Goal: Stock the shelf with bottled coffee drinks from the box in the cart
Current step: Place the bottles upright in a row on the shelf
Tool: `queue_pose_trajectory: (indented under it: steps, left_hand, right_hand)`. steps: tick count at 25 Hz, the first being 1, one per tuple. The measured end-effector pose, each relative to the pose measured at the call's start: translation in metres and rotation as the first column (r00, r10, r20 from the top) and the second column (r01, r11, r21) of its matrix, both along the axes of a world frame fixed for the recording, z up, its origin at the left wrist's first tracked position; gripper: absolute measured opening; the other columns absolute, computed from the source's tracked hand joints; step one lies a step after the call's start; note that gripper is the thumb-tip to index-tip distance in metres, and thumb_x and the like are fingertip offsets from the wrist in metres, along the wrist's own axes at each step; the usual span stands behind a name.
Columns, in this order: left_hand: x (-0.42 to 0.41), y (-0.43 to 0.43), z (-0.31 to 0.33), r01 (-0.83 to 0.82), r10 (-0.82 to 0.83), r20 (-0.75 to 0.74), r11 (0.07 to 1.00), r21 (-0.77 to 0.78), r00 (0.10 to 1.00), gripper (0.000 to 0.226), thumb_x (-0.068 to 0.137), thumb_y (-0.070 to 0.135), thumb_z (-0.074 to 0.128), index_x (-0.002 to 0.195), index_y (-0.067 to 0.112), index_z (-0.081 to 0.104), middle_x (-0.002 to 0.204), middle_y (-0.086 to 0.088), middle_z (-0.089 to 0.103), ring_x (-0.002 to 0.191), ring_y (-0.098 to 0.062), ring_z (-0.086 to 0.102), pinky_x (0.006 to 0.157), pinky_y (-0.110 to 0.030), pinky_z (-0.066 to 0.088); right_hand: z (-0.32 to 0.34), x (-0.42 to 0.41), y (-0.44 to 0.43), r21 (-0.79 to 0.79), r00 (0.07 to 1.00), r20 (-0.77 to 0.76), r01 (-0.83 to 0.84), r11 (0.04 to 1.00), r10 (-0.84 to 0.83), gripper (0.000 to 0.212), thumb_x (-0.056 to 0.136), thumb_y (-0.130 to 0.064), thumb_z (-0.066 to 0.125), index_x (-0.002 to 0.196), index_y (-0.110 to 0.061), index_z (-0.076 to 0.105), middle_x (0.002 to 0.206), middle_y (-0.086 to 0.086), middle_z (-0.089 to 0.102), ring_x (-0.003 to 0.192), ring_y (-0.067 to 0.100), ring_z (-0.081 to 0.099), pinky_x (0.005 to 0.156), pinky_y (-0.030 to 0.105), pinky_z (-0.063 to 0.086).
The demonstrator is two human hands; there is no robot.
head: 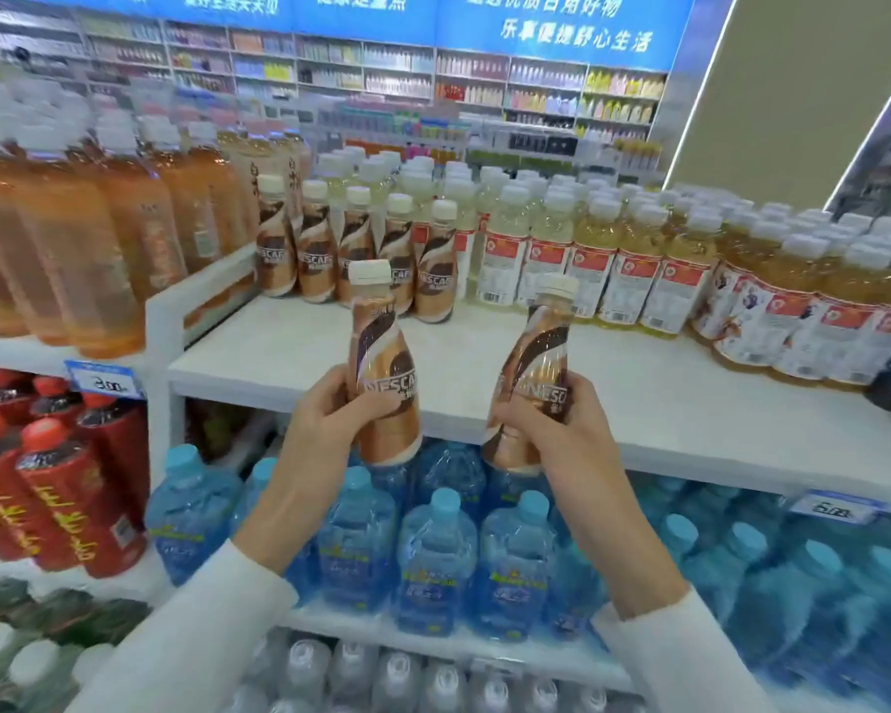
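Observation:
My left hand (pixel 325 409) grips a brown coffee bottle (pixel 381 352) with a cream cap, held upright in front of the white shelf (pixel 613 393). My right hand (pixel 551 429) grips a second coffee bottle (pixel 536 367), tilted a little to the right. Both bottles hang just before the shelf's front edge, above its bare white board. At the back of that shelf stands a row of several matching coffee bottles (pixel 361 254). The box and the cart are out of view.
Pale yellow drink bottles (pixel 587 259) fill the shelf's right side. Large orange tea bottles (pixel 73 239) stand on the left behind a white divider (pixel 186 295). Blue water bottles (pixel 433 548) sit on the shelf below, red bottles (pixel 57 481) lower left.

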State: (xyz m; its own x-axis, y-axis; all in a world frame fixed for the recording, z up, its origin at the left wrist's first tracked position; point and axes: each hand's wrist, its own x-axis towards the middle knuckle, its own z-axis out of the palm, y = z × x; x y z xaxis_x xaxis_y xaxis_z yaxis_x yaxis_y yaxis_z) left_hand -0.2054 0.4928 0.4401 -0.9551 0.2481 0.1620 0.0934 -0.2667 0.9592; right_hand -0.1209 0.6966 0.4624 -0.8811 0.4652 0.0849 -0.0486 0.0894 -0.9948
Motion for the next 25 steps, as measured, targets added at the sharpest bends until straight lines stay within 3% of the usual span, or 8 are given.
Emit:
queue_pose_trajectory:
  steps: [3,8,13,15,18,21,23,25]
  left_hand:
    - [-0.033,0.024,0.021,-0.011,0.004,-0.098,0.997,-0.074,0.995,0.029,0.067,0.030,0.081,0.094,0.026,0.074,0.091,0.005,0.076,0.088,-0.013,0.069,0.083,-0.037,0.056]
    - [-0.069,0.045,0.027,0.016,-0.070,-0.247,0.977,-0.215,0.966,0.036,0.084,0.007,0.078,0.110,0.030,0.067,0.100,0.018,0.077,0.093,0.001,0.070,0.078,-0.016,0.053]
    - [-0.084,0.046,0.010,0.011,-0.084,-0.236,0.956,-0.295,0.968,0.039,0.086,0.009,0.078,0.117,0.027,0.066,0.113,0.009,0.075,0.106,-0.010,0.070,0.099,-0.036,0.054]
    - [-0.084,0.047,0.006,0.022,-0.106,-0.252,0.948,-0.316,0.962,0.041,0.087,0.013,0.078,0.123,0.025,0.064,0.115,0.011,0.074,0.107,-0.008,0.069,0.101,-0.038,0.054]
    - [-0.080,0.046,0.003,0.018,-0.112,-0.264,0.943,-0.334,0.958,0.049,0.088,0.020,0.078,0.133,0.025,0.058,0.120,0.012,0.071,0.110,-0.005,0.067,0.103,-0.040,0.052]
    - [-0.070,0.046,0.000,-0.061,-0.058,-0.303,0.929,-0.366,0.951,0.074,0.071,0.047,0.085,0.135,0.033,0.049,0.128,0.017,0.060,0.110,0.004,0.061,0.093,-0.021,0.053]
    - [-0.064,0.048,0.000,-0.168,0.036,-0.323,0.905,-0.391,0.946,0.087,0.057,0.060,0.090,0.129,0.036,0.047,0.123,0.019,0.054,0.106,0.006,0.060,0.080,-0.012,0.051]
    - [-0.064,0.050,0.001,-0.232,0.096,-0.316,0.872,-0.431,0.944,0.088,0.053,0.058,0.094,0.122,0.034,0.047,0.115,0.019,0.057,0.098,0.004,0.062,0.073,-0.012,0.047]
  right_hand:
    - [0.007,-0.030,0.023,0.057,0.998,-0.046,0.037,0.998,-0.035,0.066,0.078,-0.026,0.081,0.133,-0.032,0.044,0.113,-0.012,0.067,0.092,0.000,0.067,0.074,0.021,0.053]
    - [0.001,-0.063,0.037,0.096,0.996,-0.078,0.059,0.994,-0.052,0.069,0.084,-0.019,0.080,0.135,-0.032,0.035,0.126,-0.007,0.057,0.109,0.005,0.058,0.073,0.015,0.047]
    - [-0.012,-0.073,0.038,0.172,0.996,-0.090,0.044,0.984,-0.029,0.068,0.085,-0.018,0.079,0.130,-0.037,0.033,0.120,-0.018,0.053,0.104,-0.004,0.056,0.070,0.002,0.047]
    - [-0.016,-0.072,0.039,0.190,0.997,-0.079,0.015,0.982,0.000,0.067,0.088,-0.020,0.075,0.131,-0.039,0.028,0.123,-0.018,0.051,0.107,-0.004,0.056,0.072,0.001,0.046]
    - [-0.018,-0.071,0.041,0.237,0.998,-0.045,-0.034,0.971,0.046,0.068,0.092,-0.023,0.073,0.132,-0.039,0.021,0.126,-0.013,0.051,0.112,0.002,0.058,0.076,0.005,0.049]
    - [-0.016,-0.064,0.050,0.236,0.997,-0.004,-0.076,0.969,0.079,0.088,0.085,-0.024,0.081,0.143,-0.040,0.016,0.132,-0.013,0.052,0.114,0.001,0.060,0.088,0.017,0.051]
    - [-0.012,-0.060,0.055,0.223,0.996,0.009,-0.084,0.971,0.084,0.096,0.077,-0.020,0.084,0.148,-0.036,0.021,0.137,-0.008,0.054,0.119,0.007,0.059,0.103,0.029,0.047]
    - [-0.010,-0.057,0.056,0.240,0.997,0.020,-0.073,0.968,0.070,0.087,0.066,-0.029,0.083,0.139,-0.037,0.036,0.129,-0.010,0.062,0.114,0.004,0.062,0.107,0.033,0.046]
